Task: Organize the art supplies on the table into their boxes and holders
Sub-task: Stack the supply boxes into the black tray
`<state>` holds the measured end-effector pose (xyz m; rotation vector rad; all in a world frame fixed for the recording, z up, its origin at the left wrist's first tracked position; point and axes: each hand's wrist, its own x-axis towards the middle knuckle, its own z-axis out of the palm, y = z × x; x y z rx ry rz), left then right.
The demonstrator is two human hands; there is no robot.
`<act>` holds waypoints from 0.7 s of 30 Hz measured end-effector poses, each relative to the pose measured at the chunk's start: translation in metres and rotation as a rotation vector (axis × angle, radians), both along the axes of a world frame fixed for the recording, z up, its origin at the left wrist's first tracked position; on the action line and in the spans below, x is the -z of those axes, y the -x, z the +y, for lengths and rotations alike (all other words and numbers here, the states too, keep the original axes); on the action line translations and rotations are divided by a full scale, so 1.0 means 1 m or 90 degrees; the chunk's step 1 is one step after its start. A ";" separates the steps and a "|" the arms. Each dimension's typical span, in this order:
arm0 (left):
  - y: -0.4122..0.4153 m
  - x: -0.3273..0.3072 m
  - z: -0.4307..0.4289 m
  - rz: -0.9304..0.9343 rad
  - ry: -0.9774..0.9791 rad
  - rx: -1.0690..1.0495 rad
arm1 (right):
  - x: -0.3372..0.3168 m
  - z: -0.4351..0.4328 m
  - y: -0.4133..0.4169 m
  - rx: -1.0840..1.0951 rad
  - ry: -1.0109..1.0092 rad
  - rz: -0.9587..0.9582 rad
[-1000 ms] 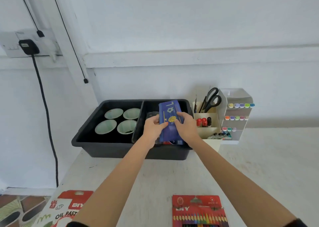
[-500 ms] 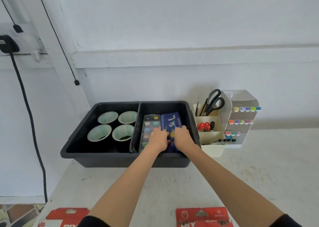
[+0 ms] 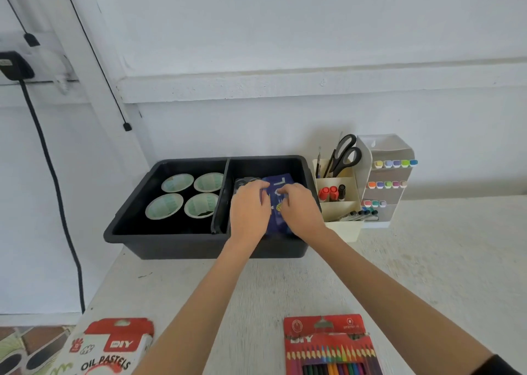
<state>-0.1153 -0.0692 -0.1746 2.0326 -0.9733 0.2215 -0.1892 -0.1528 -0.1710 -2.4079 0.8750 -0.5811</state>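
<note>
Status: roughly mid-task, by my read. The blue flat pack [image 3: 281, 187] lay in the right compartment of the black plastic two-compartment bin [image 3: 199, 249], beside a dark watercolour paint set [image 3: 244, 181] mostly hidden under the left hand [image 3: 249, 212]. Left grip was released, with fingers near straight, pressing on the pack's left edge and the paint set. The right hand [image 3: 299, 210] had fingers bent onto the pack; couldn't tell if that grip pinched it or only pushed. Seating that pack looked like the step in hand.

Done: four pale green paper cups [image 3: 164, 206] in the left compartment; black-handled scissors [image 3: 346, 153] in the cream tiered desk organiser [image 3: 342, 227]; colour-capped markers [image 3: 395, 163] in the white slotted marker rack [image 3: 392, 146].

Left: two boxes on the white table [image 3: 427, 260], at its near edge, well apart from the bin: one red cardboard box of coloured pencils [image 3: 328, 343], one red-and-white oil pastels box [image 3: 114, 346].

Counts: 1 bin, 2 compartments, 4 cups, 1 pack, 1 paint set, 1 scissors, 2 holders, 2 loose boxes. Rack caps: five top row, five middle; bottom row too small to count.
</note>
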 end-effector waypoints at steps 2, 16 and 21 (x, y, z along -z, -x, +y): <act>0.019 -0.001 0.017 0.039 0.064 -0.002 | -0.009 0.015 0.018 -0.011 -0.030 -0.062; 0.194 0.043 0.138 0.324 0.157 -0.145 | 0.036 0.116 0.206 0.133 -0.118 0.123; 0.241 0.076 0.171 0.311 0.086 -0.190 | 0.059 0.155 0.257 0.098 -0.043 0.239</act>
